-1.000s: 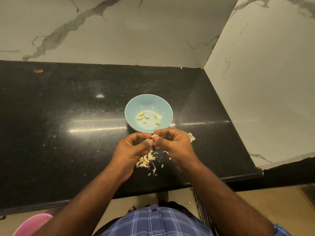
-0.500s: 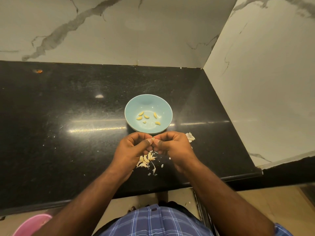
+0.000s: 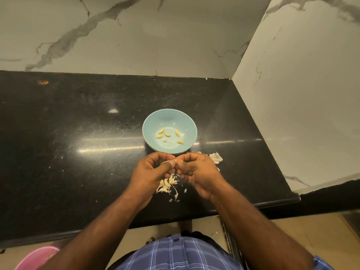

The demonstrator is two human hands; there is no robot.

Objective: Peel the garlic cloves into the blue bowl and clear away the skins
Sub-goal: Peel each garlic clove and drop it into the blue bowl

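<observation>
**Garlic peeling at the black counter**

Polished black granite counter (image 3: 78,152), speckled and glossy, meets veined white marble walls (image 3: 136,36). Left of the round, smooth blue bowl (image 3: 150,121) the stone carries only fine crumbs. Just in front of the bowl, the left hand (image 3: 150,172) and right hand (image 3: 196,170) meet, curled fingertips pinching one garlic clove (image 3: 175,160) between them. Papery, curled skins (image 3: 167,184) lie beneath the hands. Inside the bowl sit small yellow crescent peeled cloves (image 3: 167,134). More flaky husk (image 3: 216,157) lies right of the bowl's near rim.

Blue bowl (image 3: 153,121) upright holding 5 peeled cloves (image 3: 167,133); pale skins (image 3: 167,184) heaped just beside it.
</observation>
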